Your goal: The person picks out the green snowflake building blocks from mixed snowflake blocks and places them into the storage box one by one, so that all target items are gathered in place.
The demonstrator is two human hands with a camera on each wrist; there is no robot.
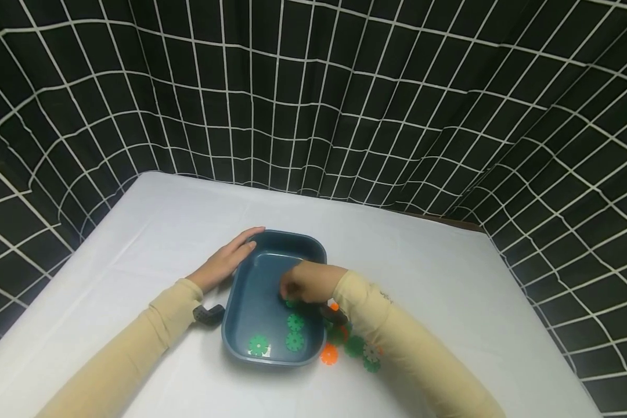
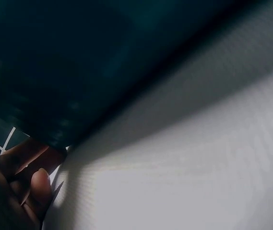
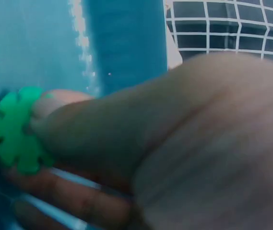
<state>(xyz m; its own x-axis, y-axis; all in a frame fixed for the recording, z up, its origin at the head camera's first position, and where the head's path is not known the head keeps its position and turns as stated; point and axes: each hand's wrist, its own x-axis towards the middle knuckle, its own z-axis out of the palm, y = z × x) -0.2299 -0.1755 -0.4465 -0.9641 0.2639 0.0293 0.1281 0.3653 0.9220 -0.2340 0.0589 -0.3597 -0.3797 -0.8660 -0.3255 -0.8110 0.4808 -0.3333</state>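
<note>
A deep blue plastic tray (image 1: 261,302) sits on the table. My left hand (image 1: 227,261) holds its far left corner, thumb at the rim and other fingers along the outside; in the left wrist view the tray's dark side hides part of this hand (image 2: 23,177). My right hand (image 1: 308,281) is inside the tray, near its right side. Between thumb and fingers it pinches a green notched interlocking disc (image 3: 16,129). Other green discs lie on the tray bottom: one disc (image 1: 258,345) at the near left, two (image 1: 295,341) at the near right.
Beside the tray's right wall, partly under the right forearm, lie several loose discs: an orange disc (image 1: 329,354), a green disc (image 1: 354,346) and a whitish disc (image 1: 371,352). White cloth covers the table (image 1: 428,261). A black gridded curtain (image 1: 313,98) surrounds its back and sides.
</note>
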